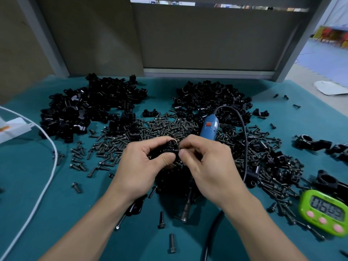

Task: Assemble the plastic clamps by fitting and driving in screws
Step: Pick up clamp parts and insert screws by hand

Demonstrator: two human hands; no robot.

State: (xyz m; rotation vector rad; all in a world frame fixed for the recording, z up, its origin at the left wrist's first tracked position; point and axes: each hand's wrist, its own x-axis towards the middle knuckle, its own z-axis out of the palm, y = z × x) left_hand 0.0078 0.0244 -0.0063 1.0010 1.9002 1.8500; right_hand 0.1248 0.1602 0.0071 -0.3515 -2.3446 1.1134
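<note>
One clamp: a small black plastic clamp (171, 146) is held above the middle of the table (56, 213), over the screw pile (160, 127), with its round bore facing up.
Left hand: the left hand (145, 166) grips the clamp, thumb and curled fingers round its body.
Right hand: the right hand (205, 166) touches the left, thumb and forefinger pinched at the clamp's right side, seemingly on a screw that is mostly hidden.
Step in hand: probably starting a screw by hand. It goes best with the halves pressed flush, the screw square to its hole, and the threads caught before any driving.
Driver: the blue electric screwdriver (209, 127) lies just beyond the hands, and its cord (244, 147) loops past the right wrist, where it could snag.
Room: bare cloth lies front left. Heaps of clamp parts (90, 106) crowd the back, the green timer (325, 211) sits near the right edge, and a white cable (47, 166) runs along the left.
</note>
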